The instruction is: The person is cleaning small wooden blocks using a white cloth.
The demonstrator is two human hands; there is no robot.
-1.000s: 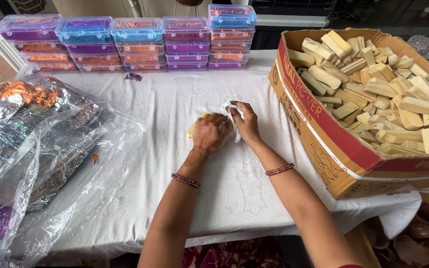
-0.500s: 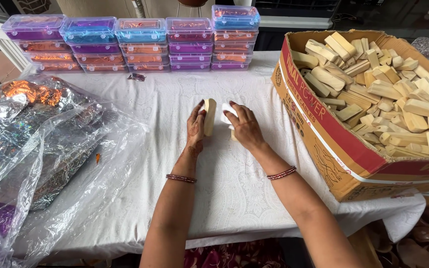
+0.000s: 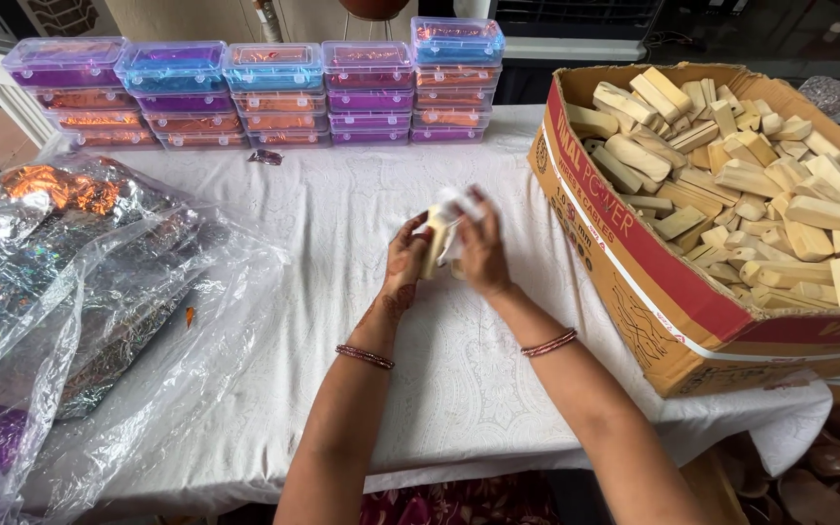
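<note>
At frame centre, a wooden block (image 3: 434, 251) was gripped by the left hand (image 3: 406, 261) and a white cloth (image 3: 451, 216) by the right hand (image 3: 485, 253).

Over a white tablecloth (image 3: 362, 224), the left hand (image 3: 405, 258) holds a pale wooden block (image 3: 434, 243) upright while the right hand (image 3: 483, 253) presses a white cloth (image 3: 451, 209) against it. A cardboard box (image 3: 653, 262) of wooden pieces (image 3: 731, 165) sits right; stacked plastic cases (image 3: 274, 92) line the back; plastic bags (image 3: 80, 282) lie left.

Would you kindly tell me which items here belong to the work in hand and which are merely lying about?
In hand:
left hand
right hand
wooden block
white cloth

Lying about:
cardboard box of wooden pieces
stacked plastic cases
foil bags
</note>
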